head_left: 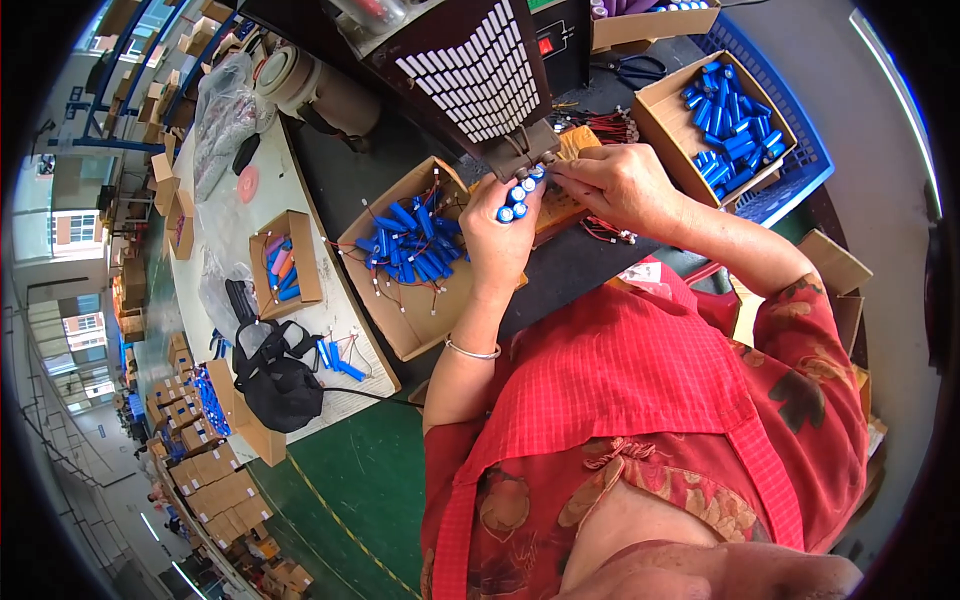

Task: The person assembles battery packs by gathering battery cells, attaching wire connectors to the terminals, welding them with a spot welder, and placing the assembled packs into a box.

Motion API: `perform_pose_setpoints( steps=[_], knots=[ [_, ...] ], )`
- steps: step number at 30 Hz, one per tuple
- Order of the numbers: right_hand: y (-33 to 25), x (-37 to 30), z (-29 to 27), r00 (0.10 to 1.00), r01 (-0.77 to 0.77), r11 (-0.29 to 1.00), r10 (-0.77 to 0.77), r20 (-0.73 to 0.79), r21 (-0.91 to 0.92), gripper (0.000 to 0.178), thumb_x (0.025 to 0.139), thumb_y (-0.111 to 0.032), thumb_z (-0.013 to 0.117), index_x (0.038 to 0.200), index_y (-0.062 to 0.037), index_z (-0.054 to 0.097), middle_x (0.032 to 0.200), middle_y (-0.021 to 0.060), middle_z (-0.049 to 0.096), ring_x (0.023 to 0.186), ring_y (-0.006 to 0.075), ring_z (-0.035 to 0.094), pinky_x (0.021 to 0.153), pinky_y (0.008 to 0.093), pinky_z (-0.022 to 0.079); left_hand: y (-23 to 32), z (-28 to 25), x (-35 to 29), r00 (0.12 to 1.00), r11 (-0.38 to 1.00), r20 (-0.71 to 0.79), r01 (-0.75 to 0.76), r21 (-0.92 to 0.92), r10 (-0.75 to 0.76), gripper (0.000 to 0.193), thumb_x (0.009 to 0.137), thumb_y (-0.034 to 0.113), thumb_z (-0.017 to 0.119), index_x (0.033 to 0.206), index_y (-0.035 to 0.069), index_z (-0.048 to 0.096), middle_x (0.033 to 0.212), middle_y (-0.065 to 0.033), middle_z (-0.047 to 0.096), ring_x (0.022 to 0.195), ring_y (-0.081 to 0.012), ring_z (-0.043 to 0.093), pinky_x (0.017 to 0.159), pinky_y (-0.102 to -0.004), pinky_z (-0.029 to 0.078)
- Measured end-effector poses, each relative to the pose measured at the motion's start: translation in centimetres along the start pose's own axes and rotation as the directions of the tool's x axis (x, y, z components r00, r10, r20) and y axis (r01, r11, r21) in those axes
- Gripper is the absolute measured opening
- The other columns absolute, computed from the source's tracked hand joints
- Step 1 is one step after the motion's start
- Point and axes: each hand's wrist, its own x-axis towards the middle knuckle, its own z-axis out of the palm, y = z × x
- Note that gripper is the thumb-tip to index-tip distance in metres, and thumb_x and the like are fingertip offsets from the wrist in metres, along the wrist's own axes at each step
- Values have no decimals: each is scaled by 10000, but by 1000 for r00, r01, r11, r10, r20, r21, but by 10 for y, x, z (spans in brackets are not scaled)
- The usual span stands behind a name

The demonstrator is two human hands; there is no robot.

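My left hand [497,240] is closed round several blue battery cells [512,203], their pale round ends showing between thumb and fingers. It holds them just under the metal tip [522,152] of a dark machine [475,65] with a slotted panel. From the right, my right hand [632,190] reaches to the same spot. Its thumb and forefinger pinch together beside the topmost cell; what is between them is too small to make out. Left of my left hand, a cardboard box [400,325] holds a heap of blue cells with red and black leads [415,240].
To the right, a box of bare blue cells [738,125] sits in a blue plastic basket [815,165]. Connector leads [610,125] and pliers [637,70] lie behind my right hand. A small box [300,270], a black bag [280,375] and a flask [315,90] stand to the left.
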Motion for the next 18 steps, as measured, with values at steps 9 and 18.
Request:
perform_pose_setpoints(
  steps=[9,18],
  knots=[
    [1,-1,-1,998,-53,995,56,-32,90,186,777,-103,631,929,5,635,754,159,624,665,297,623,589,348,508,9,-2,-1,997,998,43,66,-9,-65,181,712,34,687,876,8,614,770,-118,609,679,-266,604,617,-314,470],
    [-17,-3,-11,918,394,914,-397,9,100,301,664,-99,650,959,-74,598,649,40,557,581,215,595,499,328,486,22,-24,-49,516,-384,691,583,-717,-507,241,875,212,563,1050,46,567,999,-81,626,877,-173,614,758,-315,516]
  ],
)
